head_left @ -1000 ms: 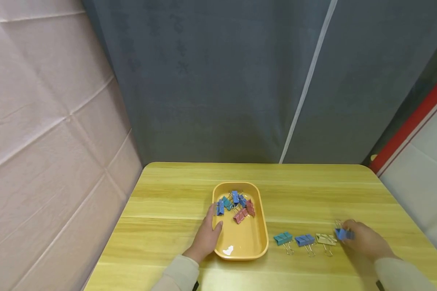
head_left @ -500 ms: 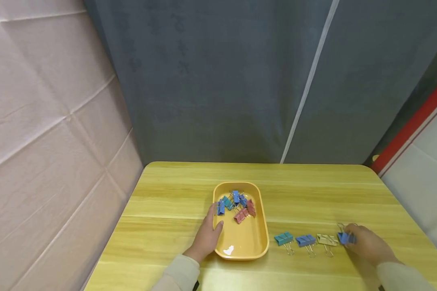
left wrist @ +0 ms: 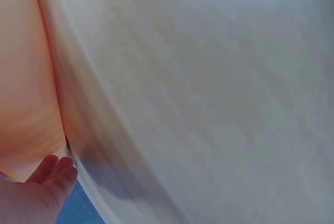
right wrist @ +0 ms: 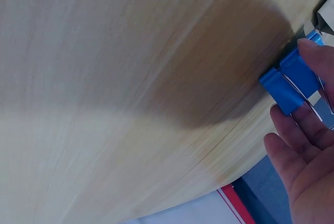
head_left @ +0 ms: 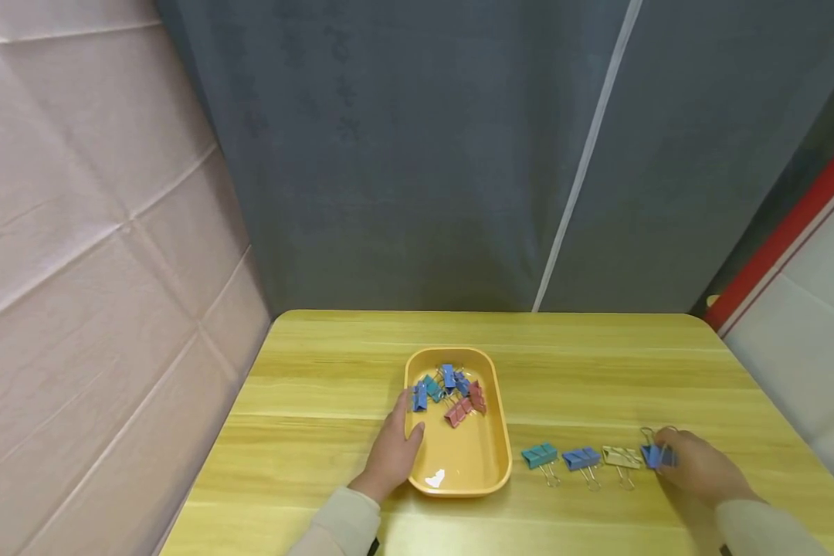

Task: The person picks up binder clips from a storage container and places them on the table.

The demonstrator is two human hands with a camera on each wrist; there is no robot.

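My left hand (head_left: 391,452) holds the left side of a yellow tray (head_left: 504,444), thumb over the rim and fingers along the wall. In the left wrist view, fingertips (left wrist: 62,166) meet the tray's orange-looking side (left wrist: 26,78). At the right, my right hand (head_left: 702,467) pinches a blue binder clip (head_left: 656,455), its wire handles pointing away from me. The right wrist view shows thumb and fingers on opposite sides of this clip (right wrist: 292,80), close over the table. Left of it, teal (head_left: 540,455), blue (head_left: 581,459) and pale yellow (head_left: 622,457) binder clips lie in a row, handles toward me.
Several blue, teal and red binder clips (head_left: 459,411) lie jumbled in the tray's far half. A wooden table (head_left: 320,371) carries everything. A dark curtain (head_left: 403,154) hangs behind its back edge, with a pale cloth wall (head_left: 97,270) on the left.
My right hand has shifted slightly nearer me, and the blue clip in it has turned from tilted to more level, its wire handles now pointing away. Left hand and tray stay put.
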